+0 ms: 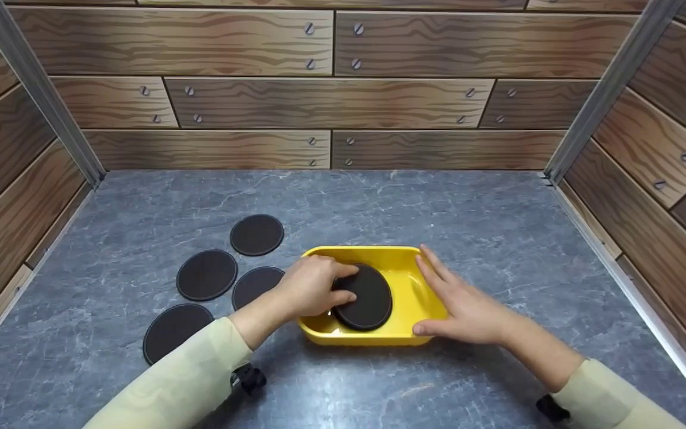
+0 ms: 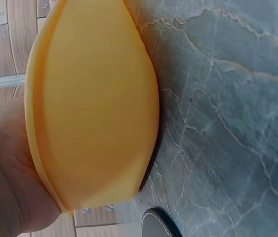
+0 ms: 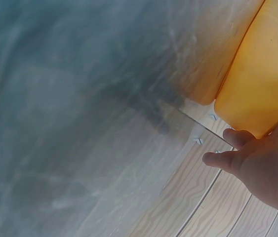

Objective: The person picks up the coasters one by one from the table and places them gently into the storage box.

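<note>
Grey stone-look desk (image 1: 498,226) sits inside three walls that look like wooden boards (image 1: 331,101). Near the front edge of the desk, about in the middle, is a yellow tray (image 1: 405,262). The left hand (image 1: 310,286) reaches over the tray's left rim, and its fingers curl around a round black disc (image 1: 370,298). The disc is inside the tray, leaning a bit on the front wall, so it looks like the hand is setting it down there. The right hand (image 1: 468,307) is spread flat against the tray's right side, with the thumb at the front corner. That likely keeps the tray from sliding while the other hand works.

Four more black discs (image 1: 206,274) lie flat on the desk to the left of the tray, close together, one partly hidden by the left hand.

Only the head view shows the disc in the tray and the pile beside it. From the left wrist you see the tray's outside wall up close, and the edge of one disc on the desk. In the right wrist view you see the thumb and a fingertip against the tray, and it is blurry.
</note>
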{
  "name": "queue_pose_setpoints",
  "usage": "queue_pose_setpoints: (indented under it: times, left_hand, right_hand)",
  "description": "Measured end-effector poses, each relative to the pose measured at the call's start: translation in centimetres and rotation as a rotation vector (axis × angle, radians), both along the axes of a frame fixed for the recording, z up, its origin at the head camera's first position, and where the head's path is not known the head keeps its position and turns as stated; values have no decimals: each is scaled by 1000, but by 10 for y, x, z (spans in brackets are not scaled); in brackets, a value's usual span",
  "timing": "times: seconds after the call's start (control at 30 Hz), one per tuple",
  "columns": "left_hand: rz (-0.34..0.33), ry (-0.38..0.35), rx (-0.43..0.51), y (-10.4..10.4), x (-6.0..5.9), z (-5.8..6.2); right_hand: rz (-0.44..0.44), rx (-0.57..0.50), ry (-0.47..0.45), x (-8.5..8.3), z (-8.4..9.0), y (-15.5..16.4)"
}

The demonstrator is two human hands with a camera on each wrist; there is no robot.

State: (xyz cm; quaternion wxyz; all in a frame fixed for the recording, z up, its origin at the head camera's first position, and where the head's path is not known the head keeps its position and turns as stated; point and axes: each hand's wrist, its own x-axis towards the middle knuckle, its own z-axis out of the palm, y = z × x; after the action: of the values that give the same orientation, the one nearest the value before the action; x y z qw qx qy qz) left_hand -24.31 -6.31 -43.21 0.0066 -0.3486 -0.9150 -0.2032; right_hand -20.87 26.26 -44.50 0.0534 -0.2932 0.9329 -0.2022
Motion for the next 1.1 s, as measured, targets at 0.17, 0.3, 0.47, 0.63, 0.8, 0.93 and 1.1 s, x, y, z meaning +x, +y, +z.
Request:
queue_pose_setpoints:
  times: [0.17, 0.3, 0.47, 0.63, 0.8, 0.93, 1.1]
  left_hand:
    - [19, 25, -30, 0, 2, -2]
    - [31, 36, 3, 0, 3, -1]
    - [58, 10, 145, -6, 4, 2]
    - [73, -17, 374, -23, 0, 12]
    - [135, -27, 483, -53, -2, 24]
    - [212, -90, 500, -83, -1, 26]
    - [298, -132, 518, -121, 3, 24]
  right_hand:
    - [1, -1, 5, 0, 0, 0]
    - [-3, 3, 0, 1, 0, -1]
    - [-13, 10, -11, 2, 0, -1]
    - [-21, 24, -16, 1, 1, -1]
    - [-26, 30, -21, 0, 1, -2]
    - [-12, 13, -14, 0, 0, -1]
    - [-7, -5, -16, -1, 0, 0]
